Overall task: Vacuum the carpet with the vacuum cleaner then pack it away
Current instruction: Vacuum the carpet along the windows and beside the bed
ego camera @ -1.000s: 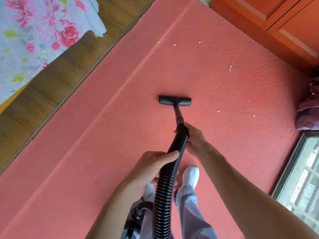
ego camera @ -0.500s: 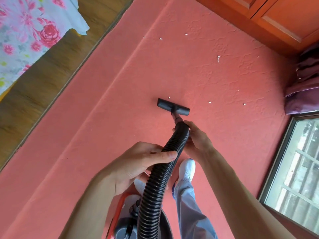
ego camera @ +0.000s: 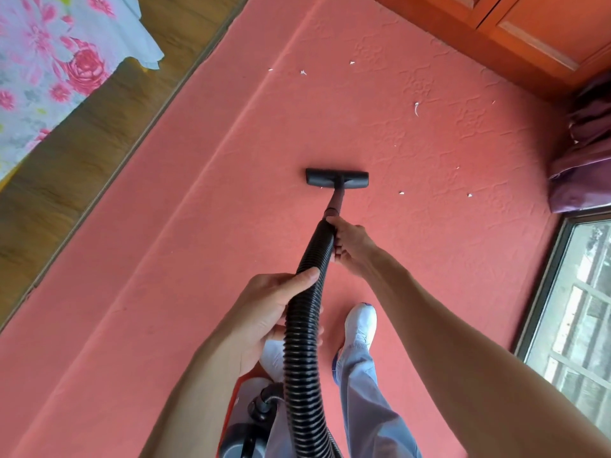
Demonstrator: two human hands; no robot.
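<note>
Squarely in the middle of the carpet (ego camera: 165, 292) sits the black nozzle (ego camera: 336, 177), left hand (ego camera: 264, 312) and right hand (ego camera: 352, 246) each curled tight round its ribbed hose (ego camera: 302, 342) toward 6 o'clock, white scraps (ego camera: 416, 109) strewn from 12 to 3 o'clock, a purple bundle (ego camera: 582, 180) at 3.

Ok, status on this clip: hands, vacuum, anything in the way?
Left hand grips hose midway, right hand grips it near the wand. Floor nozzle flat on carpet. White scraps ahead, nothing blocking.
</note>
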